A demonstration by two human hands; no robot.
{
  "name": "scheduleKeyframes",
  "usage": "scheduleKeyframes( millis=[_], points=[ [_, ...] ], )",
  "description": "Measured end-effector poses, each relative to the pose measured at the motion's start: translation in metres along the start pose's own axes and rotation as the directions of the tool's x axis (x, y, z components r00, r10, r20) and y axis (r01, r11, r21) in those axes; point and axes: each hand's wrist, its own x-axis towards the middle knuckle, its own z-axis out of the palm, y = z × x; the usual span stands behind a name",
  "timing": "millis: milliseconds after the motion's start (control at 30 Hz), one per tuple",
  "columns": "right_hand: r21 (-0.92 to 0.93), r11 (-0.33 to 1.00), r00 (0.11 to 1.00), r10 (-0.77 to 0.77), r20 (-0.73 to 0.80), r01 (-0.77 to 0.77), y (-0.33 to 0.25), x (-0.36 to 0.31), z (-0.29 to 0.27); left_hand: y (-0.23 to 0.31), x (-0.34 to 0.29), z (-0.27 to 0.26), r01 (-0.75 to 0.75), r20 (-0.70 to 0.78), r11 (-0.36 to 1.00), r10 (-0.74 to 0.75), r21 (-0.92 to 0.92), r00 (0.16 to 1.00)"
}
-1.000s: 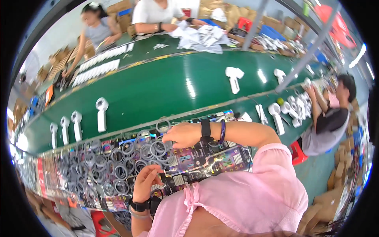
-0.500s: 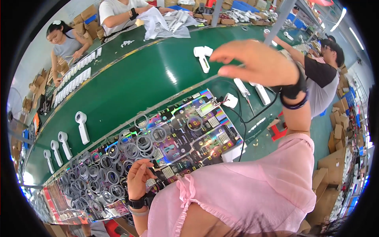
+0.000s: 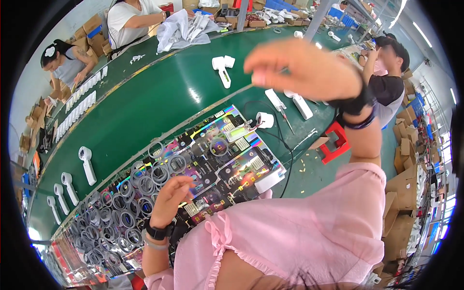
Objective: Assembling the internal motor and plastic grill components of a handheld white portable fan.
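Observation:
My left hand (image 3: pixel 172 197) hovers over printed cardboard sheets (image 3: pixel 208 181), its fingers loosely bent and apart, with nothing visible in them. Beside it lie many loose grey rings (image 3: pixel 145 185). My right hand (image 3: pixel 304 67) is raised above the green belt, thumb apart from the fingers; nothing shows in its grasp. Below it rest an opened white handle with a thin pointed metal rod (image 3: pixel 276 101) and another white handheld device (image 3: pixel 301 106). On the sheets' far right corner lies an opened white handle with a yellow-green battery (image 3: pixel 238 132), wired to a white round head (image 3: pixel 264 120).
Several white handheld fans (image 3: pixel 87 166) lie along the green belt (image 3: pixel 140 111). Another opened white unit (image 3: pixel 223 71) lies farther back. A black cable (image 3: pixel 291 164) hangs over the near edge. A red stool (image 3: pixel 336 142) stands below. Co-workers sit across the belt and at the right.
The view has shifted, so the belt and sheets appear farther left and lower-placed things show more. Both hands stay roughly over the same places; the co-worker at right has raised an arm.

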Motion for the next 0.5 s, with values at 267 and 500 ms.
scheduleKeyframes(
  millis=[267, 500],
  points=[
    [0.101, 0.864, 0.864, 0.5, -0.06, -0.493, 0.088, -0.124, 0.218, -0.023, 0.106, 0.041, -0.231, 0.092, 0.799, 0.216, 0.555, 0.972],
    [0.041, 0.815, 0.78, 0.567, -0.264, -0.578, 0.106, -0.118, 0.274, -0.053, 0.193, 0.085, -0.319, 0.2, 0.186, 0.473, 0.929, 0.858]
  ],
)
